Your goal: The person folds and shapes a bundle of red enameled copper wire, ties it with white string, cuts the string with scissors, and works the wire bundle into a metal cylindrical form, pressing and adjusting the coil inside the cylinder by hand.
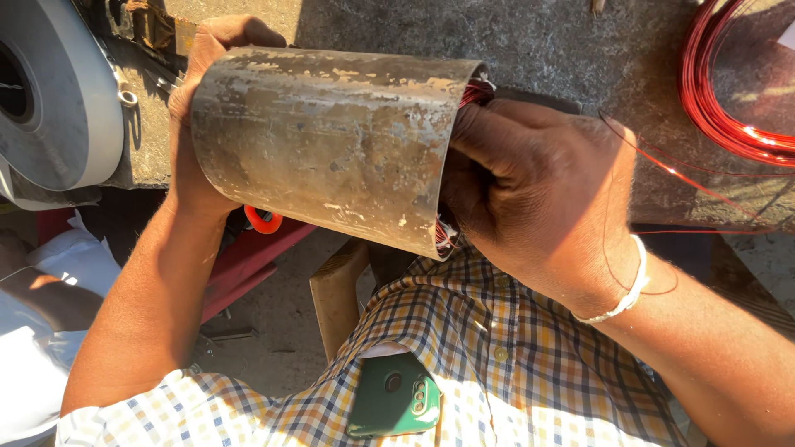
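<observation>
Gripping both ends: left hand [195,124] wraps far end of rusty metal cylinder [331,141], right hand [538,194] has fingers curled into near open end w/ red wire windings [474,93] inside. Cyl long axis runs left-right, above lap. Loose wire strand [662,165] trails to wire coil [720,91] on bench [563,41], right side.

My left hand [192,124] grips the far end of a rusty steel motor stator housing [331,145]. My right hand [538,199] reaches into its open end, fingers among red copper winding wire [474,93].
</observation>
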